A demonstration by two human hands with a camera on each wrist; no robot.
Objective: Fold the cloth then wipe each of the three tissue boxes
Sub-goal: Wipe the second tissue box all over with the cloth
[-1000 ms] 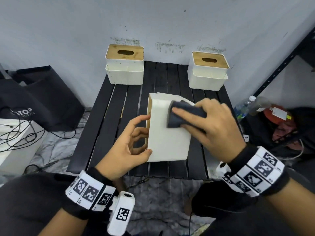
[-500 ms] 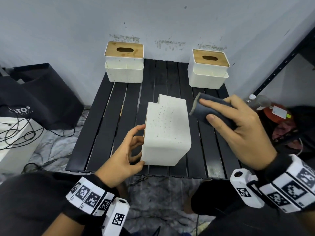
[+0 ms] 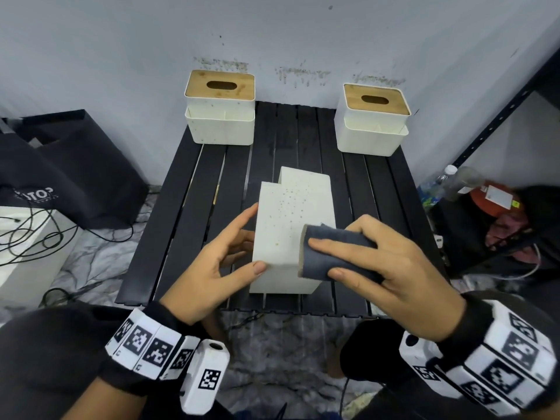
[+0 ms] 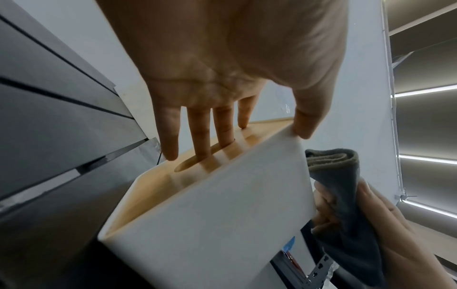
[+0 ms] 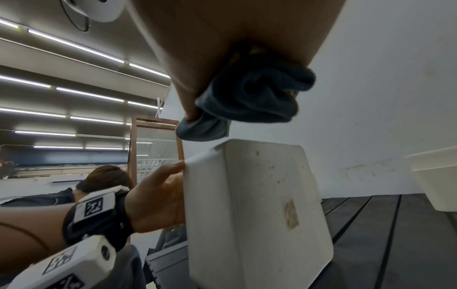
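Speckled white box (image 3: 292, 237), dark grey cloth (image 3: 330, 253).

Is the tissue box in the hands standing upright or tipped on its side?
Tipped. The tissue box shows its wooden lid facing sideways toward the left hand.
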